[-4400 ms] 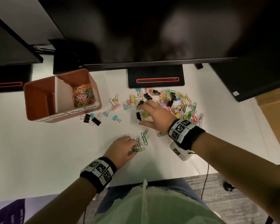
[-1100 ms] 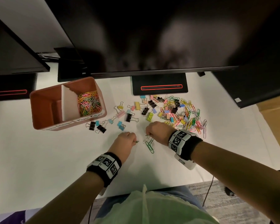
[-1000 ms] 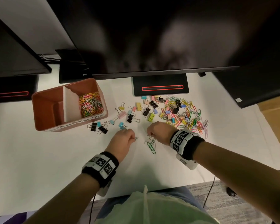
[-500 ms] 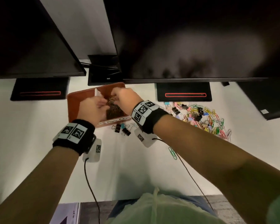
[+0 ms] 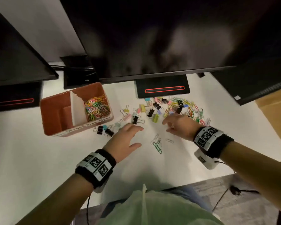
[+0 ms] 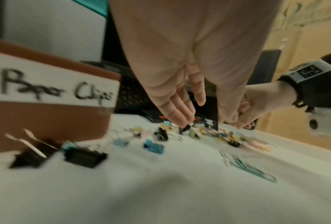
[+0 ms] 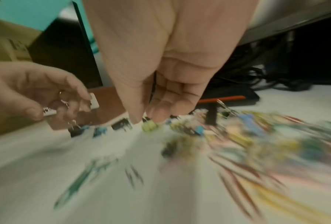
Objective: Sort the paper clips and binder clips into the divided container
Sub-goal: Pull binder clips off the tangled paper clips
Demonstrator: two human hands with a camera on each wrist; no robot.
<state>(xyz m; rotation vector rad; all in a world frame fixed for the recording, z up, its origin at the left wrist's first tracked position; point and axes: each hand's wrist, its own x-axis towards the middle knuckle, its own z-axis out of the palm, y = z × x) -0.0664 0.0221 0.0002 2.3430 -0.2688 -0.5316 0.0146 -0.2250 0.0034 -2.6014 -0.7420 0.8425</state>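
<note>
The brown divided container stands at the left; its right compartment holds coloured paper clips, and its left one shows nothing inside. Its "Paper Clips" label shows in the left wrist view. A mixed pile of clips lies under the monitor, with binder clips scattered towards the container. A few paper clips lie between my hands. My left hand hovers with relaxed fingers, empty. My right hand reaches towards the pile's near edge, with its loosely bent fingers empty.
A large monitor overhangs the back of the white desk, its stand base just behind the pile. A second monitor and base sit at the left. Two black binder clips lie in front of the container. Both wrist views are motion-blurred.
A second ago both hands pinched paper clips on the desk, then went over the container's paper clip compartment. Now both are back over the desk, empty.
</note>
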